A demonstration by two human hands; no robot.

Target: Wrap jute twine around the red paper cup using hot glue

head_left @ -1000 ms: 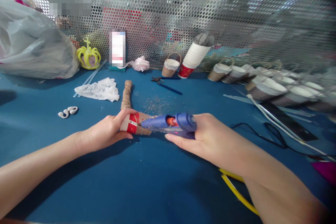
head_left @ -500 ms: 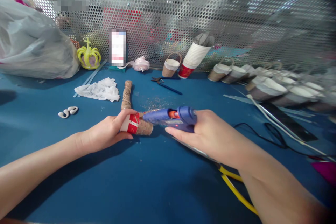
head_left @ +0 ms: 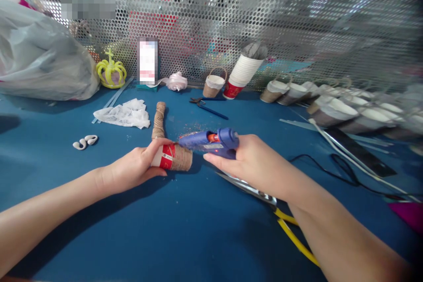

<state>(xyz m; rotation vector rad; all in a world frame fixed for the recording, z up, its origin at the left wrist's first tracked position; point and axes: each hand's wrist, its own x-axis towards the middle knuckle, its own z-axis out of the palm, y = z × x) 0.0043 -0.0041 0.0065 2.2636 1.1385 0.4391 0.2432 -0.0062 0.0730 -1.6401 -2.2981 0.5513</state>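
In the head view, the left hand [head_left: 139, 163] is curled partly closed around the near end of a cup [head_left: 181, 159], thumb and fingers pressed to opposite sides of it. The cup lies sideways just over the table [head_left: 158, 233], its red-and-white part by the fingers and its twine-wound end pointing right; whether it touches the table, I cannot tell. The right hand [head_left: 253, 156] is closed around a blue glue gun [head_left: 223, 142], its thumb along the lower side; the other fingers are mostly hidden. The nozzle points left at the upper side of the cup, close to the winding; contact is too small to tell.

A roll of twine [head_left: 159, 116] lies just behind the left hand. Yellow-handled scissors [head_left: 261, 193] lie partly under the right forearm. Farther back are 1 pair of pliers [head_left: 213, 111], 1 small basket [head_left: 213, 87] and a leaning cup stack [head_left: 245, 70].
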